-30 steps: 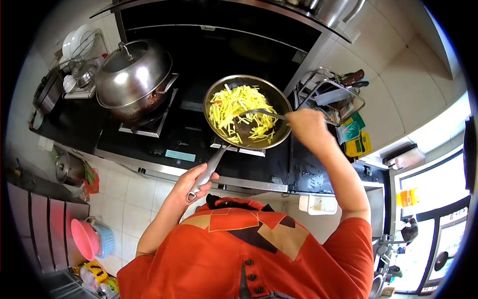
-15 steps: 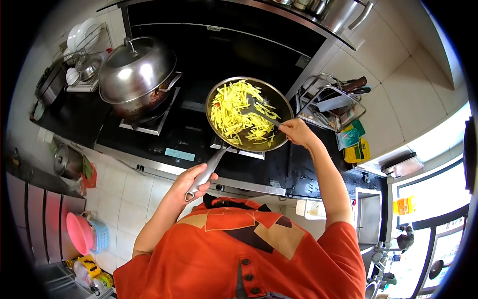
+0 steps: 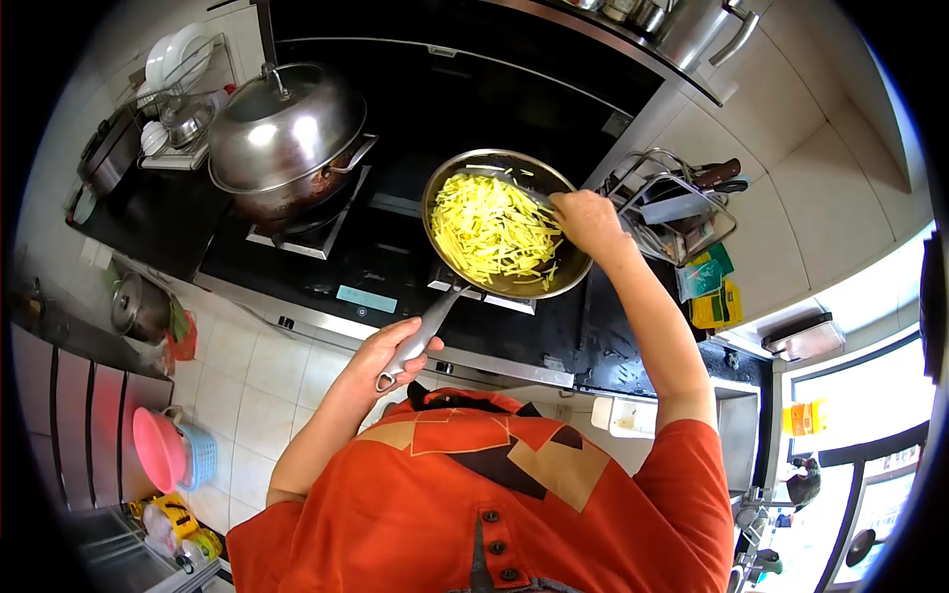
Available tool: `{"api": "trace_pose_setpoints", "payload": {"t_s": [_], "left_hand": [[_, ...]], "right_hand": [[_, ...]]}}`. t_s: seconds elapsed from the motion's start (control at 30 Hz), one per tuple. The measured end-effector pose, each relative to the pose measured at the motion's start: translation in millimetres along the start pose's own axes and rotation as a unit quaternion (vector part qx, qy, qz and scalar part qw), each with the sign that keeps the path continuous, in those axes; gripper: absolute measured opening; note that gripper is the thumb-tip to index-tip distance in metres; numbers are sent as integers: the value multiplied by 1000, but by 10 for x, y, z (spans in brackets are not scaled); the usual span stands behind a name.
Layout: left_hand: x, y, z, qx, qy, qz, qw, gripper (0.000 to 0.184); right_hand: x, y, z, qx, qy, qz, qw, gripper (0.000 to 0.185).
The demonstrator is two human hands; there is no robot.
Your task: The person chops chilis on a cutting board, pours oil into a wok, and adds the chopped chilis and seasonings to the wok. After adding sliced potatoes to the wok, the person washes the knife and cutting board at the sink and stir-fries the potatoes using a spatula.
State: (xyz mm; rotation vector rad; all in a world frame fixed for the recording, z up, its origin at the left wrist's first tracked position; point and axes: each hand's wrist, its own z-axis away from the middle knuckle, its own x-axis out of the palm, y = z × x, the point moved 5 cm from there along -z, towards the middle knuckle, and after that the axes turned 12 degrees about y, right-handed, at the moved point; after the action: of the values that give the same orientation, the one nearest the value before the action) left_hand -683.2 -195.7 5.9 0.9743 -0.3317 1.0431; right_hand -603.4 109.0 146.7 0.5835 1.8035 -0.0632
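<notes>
My left hand (image 3: 397, 354) is wrapped round the long grey handle of a frying pan (image 3: 571, 265), which sits over the right burner. Thin yellow strips of food (image 3: 491, 229) are heaped in the pan, mostly toward its left and middle. In my right hand (image 3: 590, 219), closed at the pan's right rim, is a dark spatula (image 3: 534, 195). Its blade reaches in along the far side of the pan, partly hidden by the strips and blurred.
A large lidded steel pot (image 3: 287, 128) stands on the left burner. Right of the pan is a wire rack (image 3: 657, 203) with knives, beside green and yellow packets (image 3: 714, 296). A dish rack (image 3: 183, 138) with plates stands far left. The sink (image 3: 736, 425) lies at the right.
My right hand has moved up with the spatula, from the middle of the strips to the pan's far side. The strips are gathered closer together. My left hand keeps its grip.
</notes>
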Motion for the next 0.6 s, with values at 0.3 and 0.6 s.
{"api": "trace_pose_setpoints", "payload": {"t_s": [0.3, 0.6], "left_hand": [[16, 33, 11, -9, -20, 22, 1000, 23], [11, 7, 2, -26, -24, 25, 999, 23]], "right_hand": [[-1195, -379, 521, -135, -64, 71, 986, 13], [-1053, -721, 532, -86, -136, 124, 979, 7]]}}
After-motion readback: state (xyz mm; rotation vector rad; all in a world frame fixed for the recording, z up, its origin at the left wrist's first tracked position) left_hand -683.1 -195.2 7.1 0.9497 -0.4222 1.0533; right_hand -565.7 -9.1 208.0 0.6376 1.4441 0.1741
